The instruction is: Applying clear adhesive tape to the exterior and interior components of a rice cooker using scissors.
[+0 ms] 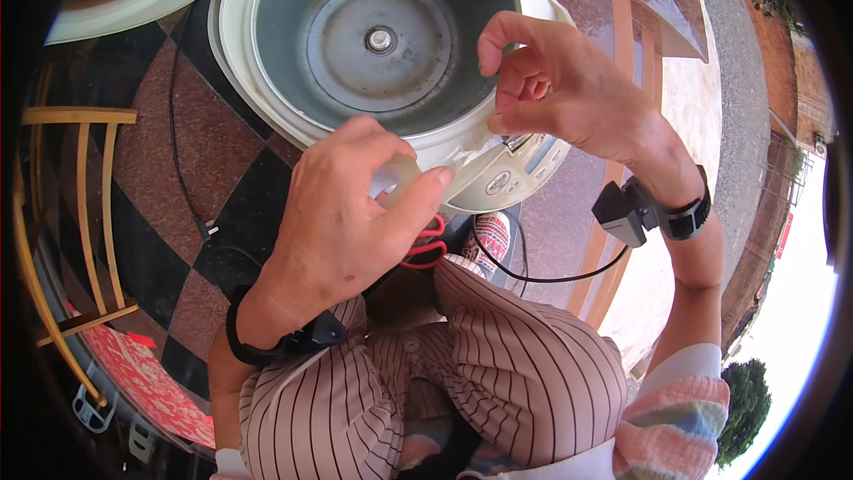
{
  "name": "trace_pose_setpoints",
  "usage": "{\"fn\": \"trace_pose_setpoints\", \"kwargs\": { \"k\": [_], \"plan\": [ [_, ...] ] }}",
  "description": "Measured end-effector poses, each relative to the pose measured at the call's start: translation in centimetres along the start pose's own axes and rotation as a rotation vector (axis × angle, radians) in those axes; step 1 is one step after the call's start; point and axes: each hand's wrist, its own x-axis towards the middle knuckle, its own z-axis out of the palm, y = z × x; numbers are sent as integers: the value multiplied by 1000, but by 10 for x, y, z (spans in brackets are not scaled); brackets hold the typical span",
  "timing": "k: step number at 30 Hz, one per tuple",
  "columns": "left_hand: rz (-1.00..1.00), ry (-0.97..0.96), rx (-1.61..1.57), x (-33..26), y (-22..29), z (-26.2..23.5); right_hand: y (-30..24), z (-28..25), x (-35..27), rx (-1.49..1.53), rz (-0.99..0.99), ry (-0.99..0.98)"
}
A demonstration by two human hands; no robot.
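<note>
A white rice cooker [238, 80] stands before me with its lid [133, 13] swung up to the left. No inner pot sits in it, so the round heating plate [342, 53] at the bottom shows. My left hand [342, 213] is closed around a roll of clear tape [404, 176] in front of the cooker's near rim. At the right of that rim, my right hand [560, 93] pinches thumb and finger together over the front latch and control panel [524, 169]. What looks like a clear strip of tape runs between both hands; its end is hidden by my fingers.
Red-handled scissors [426, 249] are below the cooker, by my knees. A dark power cord [173, 116] lies across the checkered floor [142, 124] at left, near a wooden rack [84, 213]. Black cables trail from the wristband [684, 218] on my right arm. A patterned shoe [491, 238] shows underneath.
</note>
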Motion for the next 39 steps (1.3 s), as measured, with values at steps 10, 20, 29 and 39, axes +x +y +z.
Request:
{"fn": "trace_pose_setpoints", "kwargs": {
  "k": [10,20,29,39],
  "plan": [
    [104,-26,-64,4,-2,11,9,4,7,-130,22,17],
    [-114,-243,-489,6,-4,0,15,-2,10,-86,5,12],
    [4,21,-403,6,-3,9,15,-16,17,-47,-9,62],
    [238,-17,60,1,-2,20,23,-1,21,-245,42,17]
  ]
}}
